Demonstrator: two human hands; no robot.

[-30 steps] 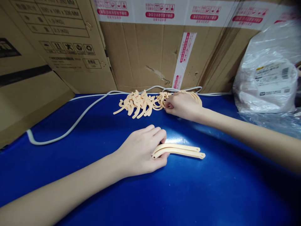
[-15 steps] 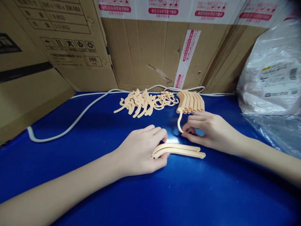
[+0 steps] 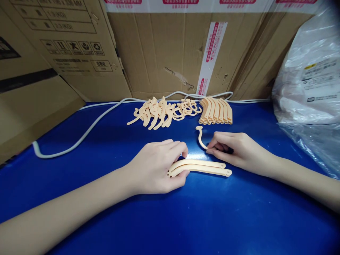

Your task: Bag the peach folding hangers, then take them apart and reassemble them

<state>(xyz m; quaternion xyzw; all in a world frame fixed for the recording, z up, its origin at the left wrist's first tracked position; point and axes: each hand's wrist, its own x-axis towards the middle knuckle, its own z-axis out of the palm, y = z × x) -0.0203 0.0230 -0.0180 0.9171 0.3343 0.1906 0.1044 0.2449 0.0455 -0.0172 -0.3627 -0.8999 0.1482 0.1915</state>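
Blue worktop (image 3: 186, 219), lower frame. Left hand (image 3: 159, 167), centre: grip pinching two curved beige strips (image 3: 204, 170), side by side. Right hand (image 3: 236, 150), right of centre: grip pinching one thin curved piece (image 3: 199, 137), held end apparently behind the fingers. Heap of small hooked pieces (image 3: 160, 112), upper centre; row of strips (image 3: 216, 110), just right. Cardboard (image 3: 164, 49), top.

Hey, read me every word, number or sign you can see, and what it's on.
"MM": left box, its digits blurred
"1.9(KG)": left box, row below
"2.3(KG)": left box, next row
"合格证": left box, outlined
Umbrella, up-arrow and recycling signs: left box
Too blurred: left box's other print, tape lettering, label on the bag.
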